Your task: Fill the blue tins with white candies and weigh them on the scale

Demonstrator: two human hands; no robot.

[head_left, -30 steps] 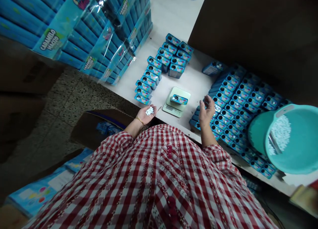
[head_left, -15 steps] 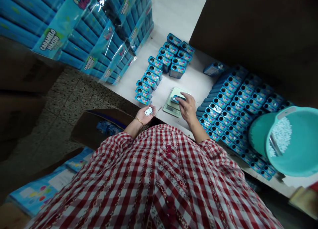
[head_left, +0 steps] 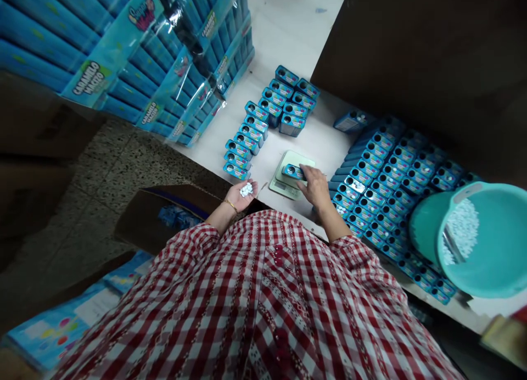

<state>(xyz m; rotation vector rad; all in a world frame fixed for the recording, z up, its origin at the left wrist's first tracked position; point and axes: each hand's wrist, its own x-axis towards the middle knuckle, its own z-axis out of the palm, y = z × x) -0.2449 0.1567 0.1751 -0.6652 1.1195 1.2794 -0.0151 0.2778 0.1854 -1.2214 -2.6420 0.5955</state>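
Note:
My left hand (head_left: 241, 194) is palm up and cupped at the table's front edge. A small heap of white candies (head_left: 246, 190) rests in it. My right hand (head_left: 315, 185) has its thumb and fingers around the right end of a blue candy box (head_left: 292, 171). That box has a round hole in its top and sits on a pale green scale (head_left: 283, 189). To the left of the scale stand blue boxes (head_left: 254, 132) of the same kind in short rows, with open holes. Many more boxes (head_left: 375, 198) are packed in rows on the right, some with white candies on top.
A turquoise bucket (head_left: 500, 237) with white candies and a metal scoop stands at the right. Wrapped display packs (head_left: 135, 61) are stacked at the left. An open carton (head_left: 144, 218) is below the table's front edge. One box (head_left: 349, 121) lies behind the scale.
My right hand has lowered from above the scale and closed round the right end of the box there. My left hand still holds the candies. The view has shifted slightly.

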